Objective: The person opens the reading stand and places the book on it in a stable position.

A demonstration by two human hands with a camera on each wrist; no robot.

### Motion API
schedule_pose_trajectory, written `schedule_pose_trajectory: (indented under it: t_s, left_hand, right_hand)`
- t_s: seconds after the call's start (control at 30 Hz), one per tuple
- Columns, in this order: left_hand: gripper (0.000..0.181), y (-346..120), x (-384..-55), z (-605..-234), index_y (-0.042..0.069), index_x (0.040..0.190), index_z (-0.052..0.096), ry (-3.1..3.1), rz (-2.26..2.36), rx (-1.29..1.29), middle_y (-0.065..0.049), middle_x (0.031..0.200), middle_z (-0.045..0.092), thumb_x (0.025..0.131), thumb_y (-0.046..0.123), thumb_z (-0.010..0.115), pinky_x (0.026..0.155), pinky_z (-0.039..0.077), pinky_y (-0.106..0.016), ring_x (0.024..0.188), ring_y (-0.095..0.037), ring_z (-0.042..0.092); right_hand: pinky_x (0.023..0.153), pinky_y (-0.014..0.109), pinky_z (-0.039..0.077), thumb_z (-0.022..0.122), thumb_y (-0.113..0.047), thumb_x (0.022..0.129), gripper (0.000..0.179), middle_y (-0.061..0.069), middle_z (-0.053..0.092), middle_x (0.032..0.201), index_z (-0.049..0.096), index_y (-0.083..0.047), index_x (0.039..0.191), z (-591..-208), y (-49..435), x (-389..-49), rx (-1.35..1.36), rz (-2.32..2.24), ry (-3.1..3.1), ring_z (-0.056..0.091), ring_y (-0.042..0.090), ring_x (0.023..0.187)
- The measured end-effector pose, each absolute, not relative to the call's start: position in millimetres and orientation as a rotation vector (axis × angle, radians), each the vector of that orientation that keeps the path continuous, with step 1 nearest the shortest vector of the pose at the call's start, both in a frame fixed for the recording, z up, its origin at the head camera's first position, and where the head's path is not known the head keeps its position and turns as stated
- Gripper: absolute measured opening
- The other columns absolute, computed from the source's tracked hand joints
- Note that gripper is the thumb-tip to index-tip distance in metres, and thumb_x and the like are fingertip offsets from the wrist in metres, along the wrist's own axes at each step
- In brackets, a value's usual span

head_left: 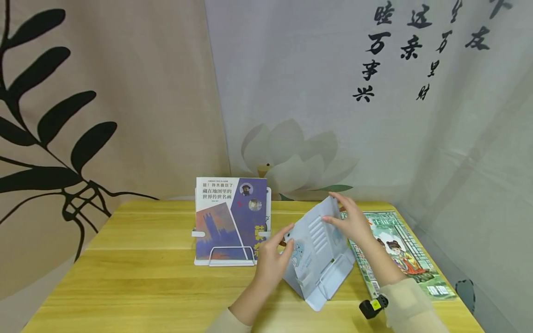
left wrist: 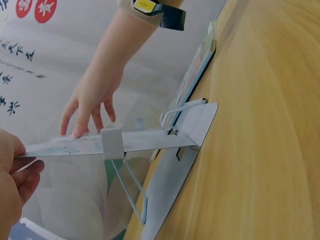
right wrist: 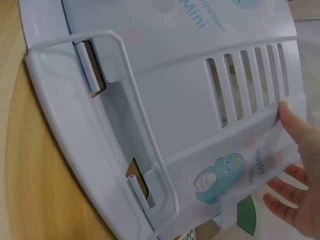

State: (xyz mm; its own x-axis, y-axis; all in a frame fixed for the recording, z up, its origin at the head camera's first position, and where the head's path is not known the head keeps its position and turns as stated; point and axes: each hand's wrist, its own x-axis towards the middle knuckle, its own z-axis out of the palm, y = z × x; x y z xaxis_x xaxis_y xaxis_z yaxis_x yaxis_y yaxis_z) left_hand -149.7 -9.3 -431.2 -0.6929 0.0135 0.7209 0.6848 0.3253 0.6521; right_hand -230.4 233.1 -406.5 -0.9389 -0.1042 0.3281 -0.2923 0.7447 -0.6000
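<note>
A pale metal book stand [head_left: 313, 252] with slots and cartoon dinosaur prints stands half unfolded on the table, its back panel tilted up from the base. My left hand [head_left: 271, 259] pinches the panel's left edge, thumb in front; in the left wrist view the fingers [left wrist: 29, 177] lie under that edge. My right hand [head_left: 353, 221] holds the opposite top corner. In the right wrist view, its thumb [right wrist: 292, 122] presses the front beside the slots and the other fingers go behind the panel. A wire page holder [right wrist: 122, 55] sits at the stand's lower front.
A second white stand [head_left: 268, 201] at the back centre bears an upright purple and white book [head_left: 231, 219]. Right of my hands lies a green illustrated magazine [head_left: 399, 254], near the table's right edge. A printed curtain [head_left: 291, 92] hangs behind the wooden table [head_left: 145, 268].
</note>
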Motion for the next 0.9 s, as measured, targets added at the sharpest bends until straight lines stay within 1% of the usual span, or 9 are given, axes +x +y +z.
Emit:
schedule_pose_trajectory:
  t_s: [0.17, 0.27, 0.33, 0.47, 0.57, 0.6, 0.7, 0.83, 0.9]
  left_hand:
    - [0.039, -9, -153, -429, 0.003, 0.119, 0.065, -2.016, -1.39, -0.6, -0.007, 0.093, 0.07, 0.081, -0.006, 0.068, 0.053, 0.047, -0.017, 0.069, -0.011, 0.058]
    - [0.039, -10, -156, -428, 0.004, 0.12, 0.065, -2.042, -1.387, -0.594, -0.008, 0.093, 0.07, 0.083, -0.006, 0.068, 0.053, 0.048, -0.018, 0.068, -0.012, 0.058]
    - [0.039, -11, -158, -426, 0.004, 0.122, 0.064, -2.063, -1.388, -0.599, -0.009, 0.097, 0.07, 0.084, -0.005, 0.067, 0.052, 0.047, -0.018, 0.067, -0.012, 0.058]
    - [0.038, -15, -167, -425, 0.004, 0.124, 0.062, -2.11, -1.369, -0.616, -0.01, 0.1, 0.069, 0.087, -0.004, 0.064, 0.051, 0.047, -0.019, 0.062, -0.011, 0.055]
    - [0.038, -17, -176, -424, 0.007, 0.125, 0.062, -2.142, -1.323, -0.613, -0.004, 0.076, 0.065, 0.089, -0.002, 0.063, 0.045, 0.043, -0.018, 0.05, -0.005, 0.047]
    - [0.037, -18, -179, -424, 0.008, 0.126, 0.062, -2.151, -1.312, -0.614, -0.002, 0.069, 0.061, 0.09, -0.002, 0.062, 0.042, 0.041, -0.018, 0.047, -0.003, 0.044]
    - [0.037, -19, -187, -423, 0.009, 0.126, 0.062, -2.167, -1.274, -0.615, 0.004, 0.056, 0.046, 0.09, -0.002, 0.061, 0.037, 0.035, -0.019, 0.042, 0.001, 0.036]
    - [0.038, -19, -194, -424, 0.009, 0.127, 0.061, -2.186, -1.251, -0.621, 0.001, 0.056, 0.049, 0.09, -0.001, 0.062, 0.037, 0.035, -0.02, 0.041, 0.001, 0.035]
    - [0.041, -18, -197, -424, 0.009, 0.128, 0.06, -2.208, -1.233, -0.61, -0.003, 0.059, 0.054, 0.088, 0.001, 0.065, 0.038, 0.036, -0.022, 0.04, -0.002, 0.034]
  right_hand:
    - [0.06, 0.037, 0.05, 0.076, -0.046, 0.077, 0.08, 0.012, 0.045, 0.137, 0.041, -0.026, 0.145, -407, 237, -226, 0.295, 0.949, -2.667, 0.055, 0.031, 0.104]
    - [0.058, 0.036, 0.049, 0.078, -0.04, 0.077, 0.079, 0.013, 0.047, 0.134, 0.041, -0.025, 0.145, -408, 240, -223, 0.289, 0.941, -2.656, 0.055, 0.032, 0.102]
    - [0.058, 0.035, 0.048, 0.08, -0.036, 0.077, 0.079, 0.013, 0.048, 0.132, 0.042, -0.024, 0.145, -408, 241, -221, 0.283, 0.929, -2.643, 0.055, 0.032, 0.101]
    - [0.058, 0.035, 0.046, 0.082, -0.029, 0.076, 0.078, 0.013, 0.05, 0.128, 0.043, -0.024, 0.144, -411, 244, -218, 0.268, 0.917, -2.6, 0.054, 0.029, 0.094]
    - [0.057, 0.035, 0.044, 0.083, -0.026, 0.075, 0.078, 0.014, 0.052, 0.123, 0.045, -0.022, 0.143, -414, 246, -217, 0.257, 0.916, -2.564, 0.054, 0.028, 0.088]
    - [0.057, 0.034, 0.043, 0.083, -0.026, 0.074, 0.078, 0.014, 0.052, 0.121, 0.046, -0.021, 0.142, -415, 246, -216, 0.253, 0.917, -2.548, 0.053, 0.028, 0.085]
    - [0.055, 0.034, 0.04, 0.084, -0.024, 0.072, 0.077, 0.013, 0.053, 0.113, 0.048, -0.019, 0.14, -419, 245, -213, 0.225, 0.916, -2.506, 0.05, 0.025, 0.078]
    - [0.052, 0.033, 0.038, 0.084, -0.025, 0.072, 0.077, 0.012, 0.051, 0.111, 0.048, -0.018, 0.14, -422, 243, -210, 0.174, 0.912, -2.475, 0.046, 0.022, 0.073]
    - [0.053, 0.032, 0.039, 0.084, -0.025, 0.073, 0.077, 0.013, 0.051, 0.114, 0.048, -0.019, 0.14, -423, 242, -208, 0.14, 0.916, -2.474, 0.046, 0.022, 0.074]
